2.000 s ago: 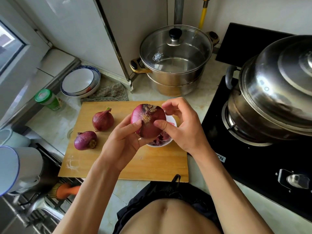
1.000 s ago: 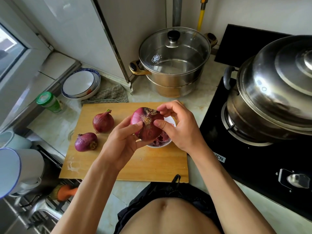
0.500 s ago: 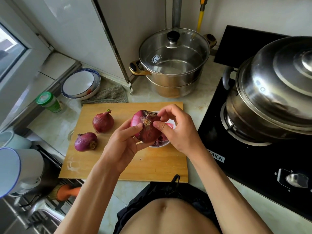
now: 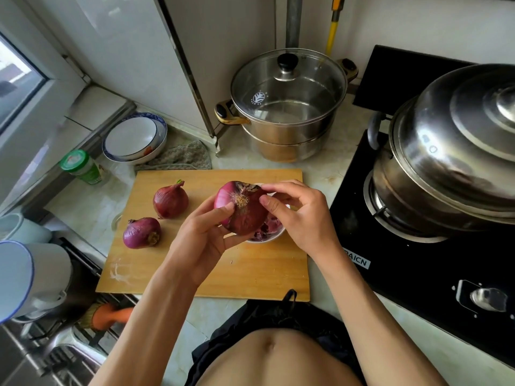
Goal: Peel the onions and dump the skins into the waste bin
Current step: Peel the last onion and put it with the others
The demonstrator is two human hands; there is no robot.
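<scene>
My left hand [image 4: 199, 240] grips a large red onion [image 4: 245, 213] from below, root end facing me, above a small white bowl [image 4: 267, 238] that holds purple skins. My right hand [image 4: 303, 215] pinches the skin at the onion's upper right edge with thumb and fingertips. Two more red onions lie on the wooden cutting board [image 4: 250, 274]: one upright [image 4: 170, 201] and one on its side [image 4: 141, 233] nearer the left edge. No waste bin is in view.
A glass-lidded steel pot [image 4: 287, 107] stands behind the board. A big lidded steel pot [image 4: 446, 151] sits on the black gas stove [image 4: 418, 260] at right. Stacked bowls [image 4: 133, 137], a green-capped jar [image 4: 80, 166] and a cloth [image 4: 178, 157] lie left; white mugs [image 4: 33, 277] over the sink.
My hands and the onion have sunk slightly toward the bowl. My right fingers have shifted along the onion's top edge, working at the skin.
</scene>
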